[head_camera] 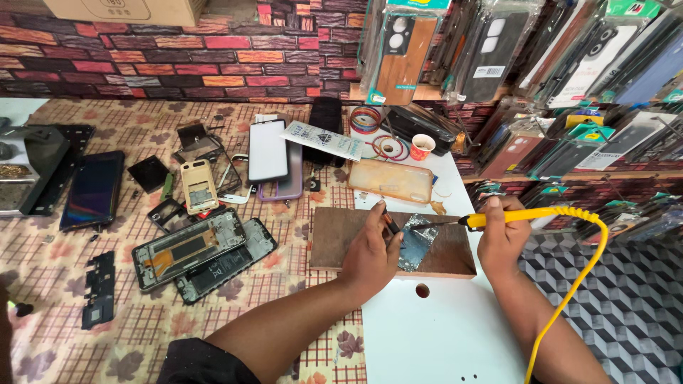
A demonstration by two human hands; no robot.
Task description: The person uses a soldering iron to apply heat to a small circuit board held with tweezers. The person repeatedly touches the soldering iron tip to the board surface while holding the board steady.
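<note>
Brick-patterned wallpaper (178,57) backs a low work surface covered with a checked, leaf-printed cloth (64,341); racks of packaged phone cases (526,50) hang at right. Spread over the cloth, apparently kept within reach, lie a dark tablet (91,188), a stripped phone frame (188,247) and a white-faced phone (268,149). A white table (434,334) carries a brown wooden board (334,238), seemingly serving as a heat-safe base. On this board rests the circuit board (415,242), a small bluish piece, directly between the two hands. The right hand (501,238) is closed fully around the yellow handle of a soldering iron (498,217), tip lowered to the circuit board's upper edge; its yellow cord (576,284) trails clear toward the person. The left hand (371,252) rests on the wooden board, fingers pinched around a thin dark tool (388,219), probably tweezers, angled toward the circuit board as if to steady it. A small paper cup (421,146) stands behind.
</note>
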